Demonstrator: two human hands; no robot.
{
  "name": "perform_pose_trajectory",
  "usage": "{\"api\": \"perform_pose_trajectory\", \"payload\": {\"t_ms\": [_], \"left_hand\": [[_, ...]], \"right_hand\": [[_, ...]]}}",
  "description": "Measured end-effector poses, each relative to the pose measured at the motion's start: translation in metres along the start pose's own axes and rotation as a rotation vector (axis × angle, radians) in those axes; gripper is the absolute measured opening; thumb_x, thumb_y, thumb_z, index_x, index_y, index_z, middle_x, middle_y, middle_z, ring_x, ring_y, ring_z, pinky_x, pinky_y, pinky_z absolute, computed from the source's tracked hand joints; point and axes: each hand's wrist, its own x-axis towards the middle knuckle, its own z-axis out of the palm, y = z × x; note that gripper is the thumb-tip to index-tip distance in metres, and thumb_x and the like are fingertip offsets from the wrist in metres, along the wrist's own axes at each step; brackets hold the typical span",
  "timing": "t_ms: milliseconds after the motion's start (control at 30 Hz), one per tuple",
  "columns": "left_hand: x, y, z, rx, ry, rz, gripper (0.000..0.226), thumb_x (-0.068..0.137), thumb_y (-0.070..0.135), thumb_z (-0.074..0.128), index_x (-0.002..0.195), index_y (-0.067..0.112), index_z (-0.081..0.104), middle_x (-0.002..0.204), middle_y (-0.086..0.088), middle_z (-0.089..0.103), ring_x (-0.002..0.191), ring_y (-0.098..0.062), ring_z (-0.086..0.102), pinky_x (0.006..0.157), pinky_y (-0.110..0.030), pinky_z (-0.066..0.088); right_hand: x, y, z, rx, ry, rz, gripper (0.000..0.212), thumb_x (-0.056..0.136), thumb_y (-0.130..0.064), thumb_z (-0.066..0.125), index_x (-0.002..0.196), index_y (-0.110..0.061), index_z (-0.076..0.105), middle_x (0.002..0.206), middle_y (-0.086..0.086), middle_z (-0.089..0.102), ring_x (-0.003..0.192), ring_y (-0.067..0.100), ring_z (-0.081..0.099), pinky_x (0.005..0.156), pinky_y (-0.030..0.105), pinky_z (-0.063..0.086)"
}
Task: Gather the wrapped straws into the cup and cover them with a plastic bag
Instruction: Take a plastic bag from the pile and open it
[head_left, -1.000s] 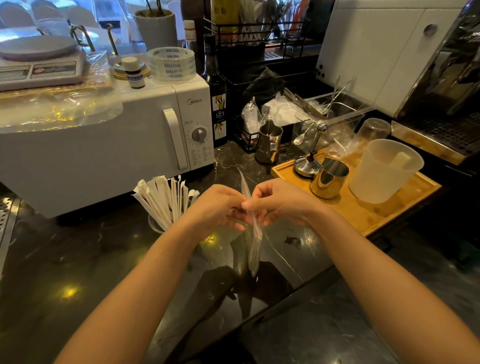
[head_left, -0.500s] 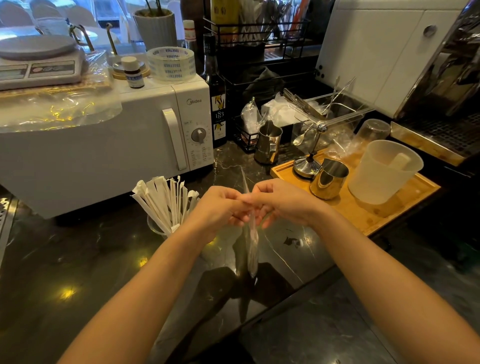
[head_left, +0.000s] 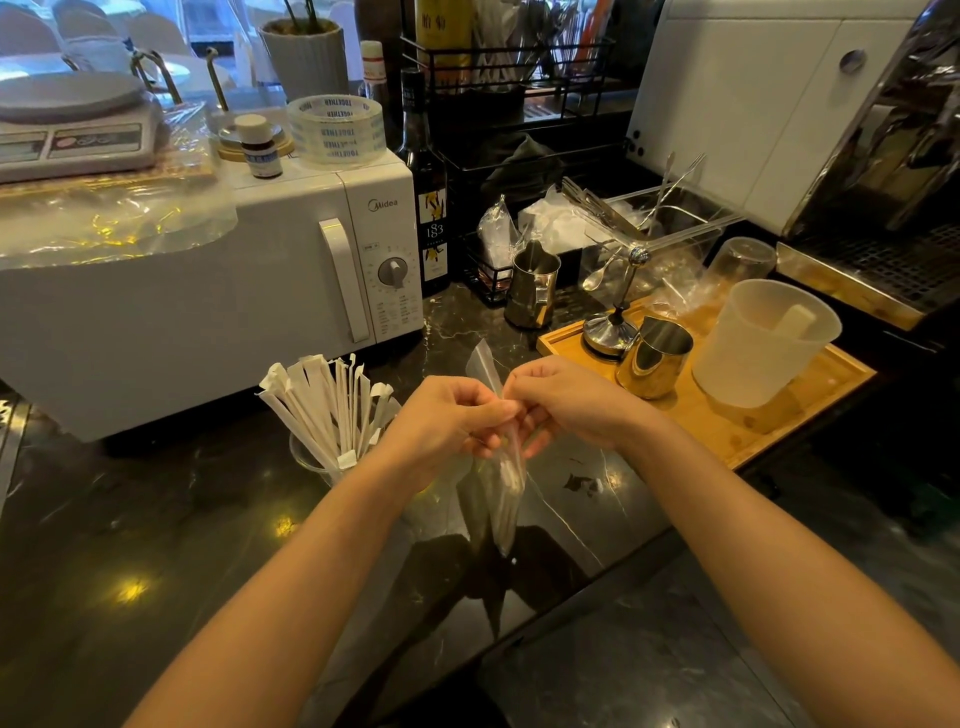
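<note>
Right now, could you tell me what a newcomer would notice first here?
Both hands, left hand and right hand, pinch a clear plastic bag at centre, above the dark counter. Just left, wrapped straws fan out of a glass cup, before the white microwave.

Counter (head_left: 156, 545) open left of cup (head_left: 311, 460); microwave (head_left: 208, 312) blocks behind.

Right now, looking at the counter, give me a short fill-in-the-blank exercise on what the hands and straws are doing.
1. Both hands, left hand and right hand, pinch a clear plastic ____.
2. The wrapped straws stand in a glass ____.
3. The cup stands in front of the white ____.
4. The steel pitcher sits on a wooden ____.

Missing words: bag; cup; microwave; tray
</note>
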Motion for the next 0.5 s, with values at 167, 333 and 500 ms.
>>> {"api": "perform_pose_trajectory", "payload": {"t_ms": [167,333,500], "left_hand": [[0.0,-0.002,0.002,-0.036,0.052,0.003,0.021,0.086,0.012,0.055,0.064,0.012,0.057,0.047,0.004,0.06,0.045,-0.005,0.057,0.047,-0.016,0.049],[0.003,-0.003,0.006,-0.094,0.103,-0.056,0.024,0.091,0.015,0.047,0.068,0.012,0.054,0.054,0.002,0.058,0.048,-0.008,0.055,0.05,-0.021,0.047],[0.006,-0.004,0.009,-0.06,0.126,-0.079,0.025,0.092,0.015,0.043,0.068,0.014,0.051,0.06,-0.001,0.057,0.049,-0.007,0.054,0.057,-0.024,0.046]], "right_hand": [[0.0,0.002,0.0,0.046,0.074,-0.021,0.026,0.09,-0.004,0.039,0.068,-0.005,0.054,0.063,0.01,0.06,0.05,0.015,0.062,0.047,0.021,0.052],[0.003,0.004,0.005,0.113,0.124,-0.069,0.029,0.09,-0.003,0.038,0.065,-0.007,0.053,0.063,0.011,0.058,0.05,0.015,0.061,0.044,0.019,0.051],[0.006,0.008,0.011,0.2,0.158,-0.072,0.029,0.088,-0.003,0.037,0.063,-0.007,0.051,0.06,0.011,0.054,0.044,0.012,0.058,0.042,0.019,0.05]]}}
